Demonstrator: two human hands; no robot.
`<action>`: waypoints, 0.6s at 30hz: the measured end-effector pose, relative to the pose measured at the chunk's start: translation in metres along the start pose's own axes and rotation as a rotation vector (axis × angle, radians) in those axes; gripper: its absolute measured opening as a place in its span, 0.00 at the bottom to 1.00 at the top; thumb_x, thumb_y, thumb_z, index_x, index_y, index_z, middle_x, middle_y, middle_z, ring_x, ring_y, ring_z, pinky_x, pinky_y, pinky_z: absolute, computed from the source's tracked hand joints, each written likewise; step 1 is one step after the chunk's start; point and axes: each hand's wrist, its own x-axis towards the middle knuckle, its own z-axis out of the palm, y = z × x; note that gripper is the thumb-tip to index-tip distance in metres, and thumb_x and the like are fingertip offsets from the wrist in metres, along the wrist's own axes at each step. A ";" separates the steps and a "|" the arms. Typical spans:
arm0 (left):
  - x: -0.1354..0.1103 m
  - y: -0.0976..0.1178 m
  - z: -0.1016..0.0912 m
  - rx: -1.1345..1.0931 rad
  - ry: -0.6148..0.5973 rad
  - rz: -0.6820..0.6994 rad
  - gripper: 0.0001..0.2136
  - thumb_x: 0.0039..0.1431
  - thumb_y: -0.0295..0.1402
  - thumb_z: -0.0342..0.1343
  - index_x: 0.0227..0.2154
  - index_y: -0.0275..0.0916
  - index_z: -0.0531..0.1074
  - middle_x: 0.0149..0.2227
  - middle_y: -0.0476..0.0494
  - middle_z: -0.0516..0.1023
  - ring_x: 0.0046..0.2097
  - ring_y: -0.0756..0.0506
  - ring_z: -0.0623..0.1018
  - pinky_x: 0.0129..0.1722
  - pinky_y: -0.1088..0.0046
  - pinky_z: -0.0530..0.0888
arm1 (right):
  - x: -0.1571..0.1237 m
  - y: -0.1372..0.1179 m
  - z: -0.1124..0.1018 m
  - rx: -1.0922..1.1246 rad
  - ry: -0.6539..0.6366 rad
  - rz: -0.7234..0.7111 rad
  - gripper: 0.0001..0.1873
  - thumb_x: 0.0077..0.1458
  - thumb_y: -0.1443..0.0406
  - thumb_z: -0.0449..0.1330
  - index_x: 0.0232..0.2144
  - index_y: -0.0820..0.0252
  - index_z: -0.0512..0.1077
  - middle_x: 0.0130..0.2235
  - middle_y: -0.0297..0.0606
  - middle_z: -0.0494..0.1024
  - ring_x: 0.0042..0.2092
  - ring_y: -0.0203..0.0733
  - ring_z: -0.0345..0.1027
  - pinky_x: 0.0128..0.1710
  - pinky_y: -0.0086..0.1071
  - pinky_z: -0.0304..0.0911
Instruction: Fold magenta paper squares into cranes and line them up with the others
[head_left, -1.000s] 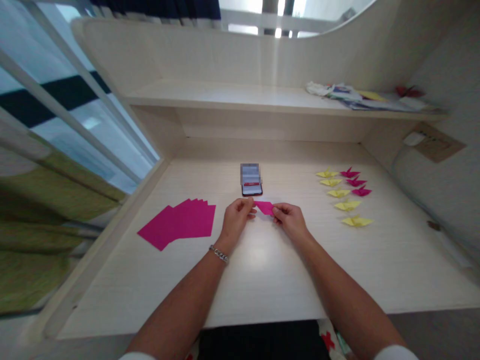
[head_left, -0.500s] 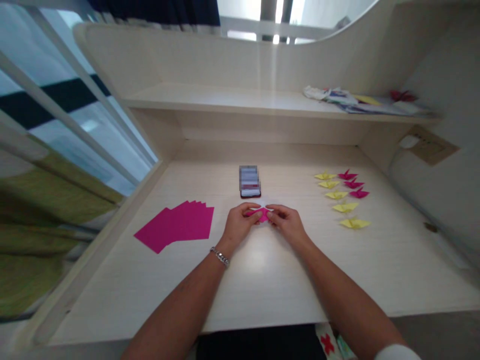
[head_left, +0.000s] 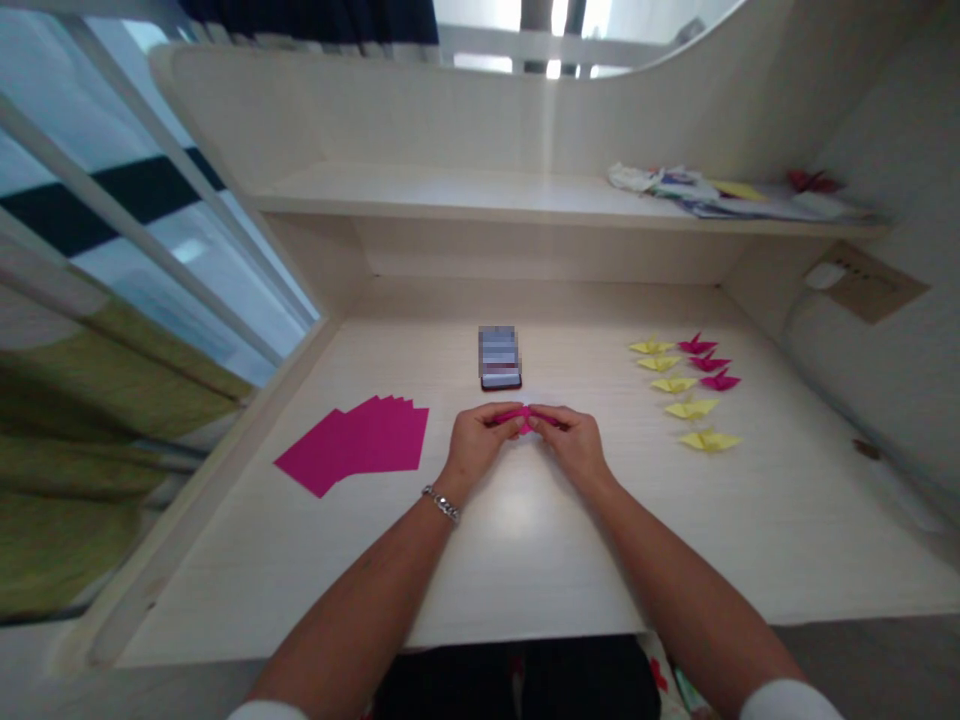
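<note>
Between my two hands is a small folded piece of pink paper (head_left: 526, 421), mostly covered by the fingers. My left hand (head_left: 478, 438) pinches its left side between thumb and fingers. From the right, my right hand (head_left: 574, 440) grips the other side in the same way, and the fingertips of both hands nearly meet. Just beyond the hands lies a phone (head_left: 500, 358) with its screen lit. Left of my left hand, a fanned stack of pink paper sheets (head_left: 367, 440) rests on the desk.
On the right of the desk (head_left: 517, 580), several yellow paper cranes (head_left: 691, 409) stand in a column beside three pink paper cranes (head_left: 709, 363). A shelf (head_left: 450, 195) across the back holds papers (head_left: 739, 200). A plug sits in the wall socket (head_left: 866, 282).
My fingers have closed further over the pink paper, and less of it shows. The hands have drawn slightly closer together. The view has shifted a little.
</note>
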 end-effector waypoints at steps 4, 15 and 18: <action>-0.001 -0.001 -0.001 -0.002 -0.009 0.004 0.14 0.43 0.35 0.66 0.35 0.35 0.79 0.32 0.41 0.81 0.30 0.46 0.78 0.34 0.68 0.77 | 0.000 0.001 0.001 0.002 0.012 -0.003 0.10 0.46 0.61 0.64 0.34 0.56 0.79 0.35 0.38 0.80 0.39 0.44 0.72 0.43 0.37 0.66; -0.006 0.001 -0.004 -0.023 -0.168 -0.042 0.09 0.44 0.33 0.65 0.28 0.34 0.74 0.26 0.44 0.78 0.27 0.49 0.76 0.30 0.71 0.75 | 0.000 0.001 -0.009 0.025 -0.231 0.101 0.11 0.44 0.61 0.64 0.30 0.61 0.76 0.31 0.38 0.79 0.33 0.40 0.70 0.38 0.35 0.65; -0.007 0.004 -0.006 -0.031 -0.224 -0.077 0.10 0.45 0.34 0.64 0.29 0.33 0.74 0.27 0.43 0.78 0.27 0.49 0.77 0.30 0.72 0.76 | 0.000 0.001 -0.009 -0.006 -0.270 0.105 0.10 0.46 0.61 0.62 0.30 0.61 0.76 0.31 0.37 0.79 0.32 0.39 0.70 0.36 0.34 0.64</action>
